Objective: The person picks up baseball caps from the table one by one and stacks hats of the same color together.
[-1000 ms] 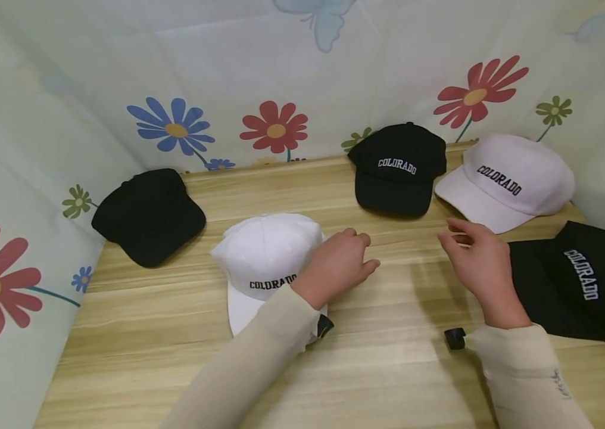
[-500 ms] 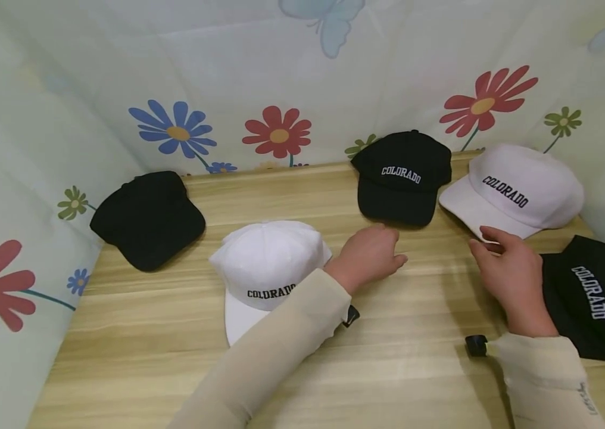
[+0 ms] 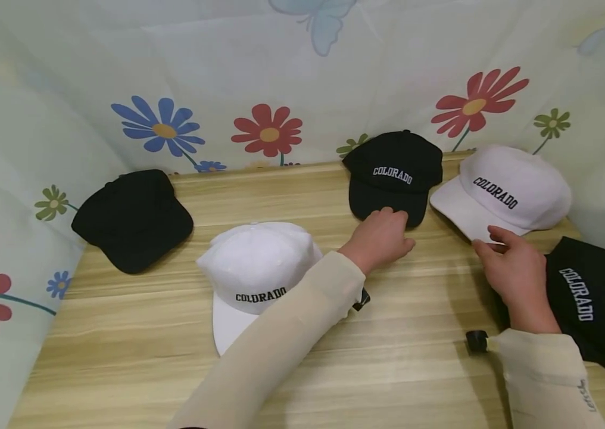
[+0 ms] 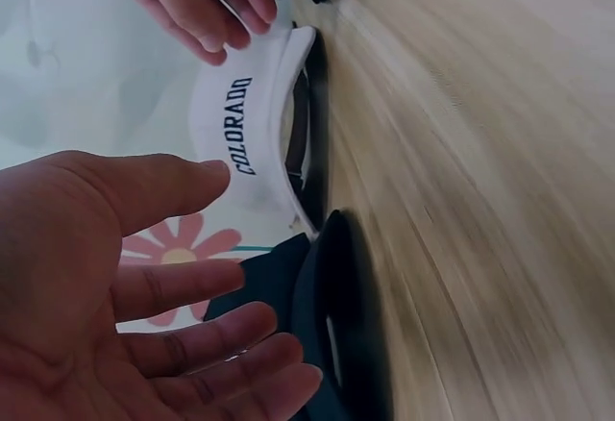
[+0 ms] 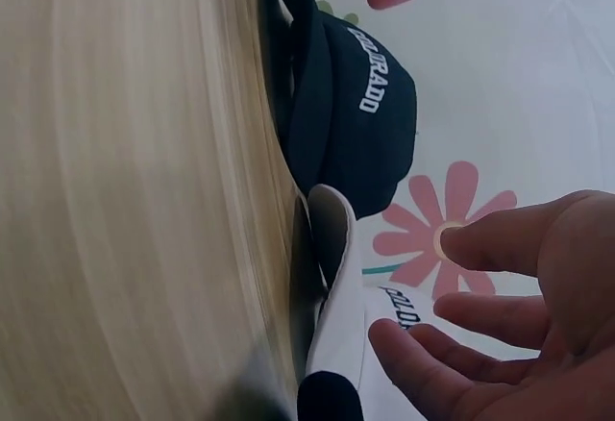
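I have the left hand (image 3: pixel 380 238) at the brim of the black baseball cap (image 3: pixel 395 170), just left of the pale pink baseball cap (image 3: pixel 522 176); the right hand (image 3: pixel 519 274) is at the pink one's brim. I can't tell about contact. My wrist views, unlike the head view, show both hands loosely spread, gripping nothing. Both caps read COLORADO; so, in the head view only, does the white baseball cap (image 3: pixel 259 259), well left of the pink one. The right sleeve (image 3: pixel 543 363) has writing too small to read.
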### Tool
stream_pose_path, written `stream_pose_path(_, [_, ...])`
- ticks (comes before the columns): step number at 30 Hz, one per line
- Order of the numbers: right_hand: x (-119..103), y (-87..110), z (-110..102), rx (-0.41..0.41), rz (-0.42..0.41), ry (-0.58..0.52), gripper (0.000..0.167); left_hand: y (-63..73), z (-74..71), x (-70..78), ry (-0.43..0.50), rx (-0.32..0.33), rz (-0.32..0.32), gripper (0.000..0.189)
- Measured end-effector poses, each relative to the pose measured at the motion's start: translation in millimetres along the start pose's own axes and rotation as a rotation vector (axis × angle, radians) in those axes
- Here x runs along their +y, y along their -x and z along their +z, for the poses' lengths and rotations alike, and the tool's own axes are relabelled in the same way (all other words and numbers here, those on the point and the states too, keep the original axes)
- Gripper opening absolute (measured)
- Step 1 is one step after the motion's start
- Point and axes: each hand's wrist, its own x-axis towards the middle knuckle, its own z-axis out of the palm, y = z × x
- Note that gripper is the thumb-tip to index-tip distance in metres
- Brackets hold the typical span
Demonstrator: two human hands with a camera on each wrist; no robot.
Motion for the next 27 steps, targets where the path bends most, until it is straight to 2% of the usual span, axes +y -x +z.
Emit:
stream_pose_path(5, [6,-6.2,-4,-0.035,0.074,0.001,0.062,-19.2,5.0,8.4,0.026,-0.029,-0.005,0.047])
stream_pose_path(8, [8,-7.8,-6,-0.037,0.092,0.005,0.062,-30.3,10.0,13.0,0.076,-0.04,-0.021,0.044])
stream_pose_path(12, [11,-8.9,-8,-0.035,0.098,0.017,0.062,-43.6,16.6,17.6,0.12,-0.007,-0.053,0.044])
stream_pose_path(18, [16,-13.3,-9,-0.044,0.11,0.016,0.064,-58.1,20.2,25.5,0.102,0.035,-0.074,0.04])
stream_pose_path(27, [22,-20.6,-7,-0.05,0.133,0.009,0.064,-82.2,19.6,42.0,0.085,0.031,-0.085,0.039])
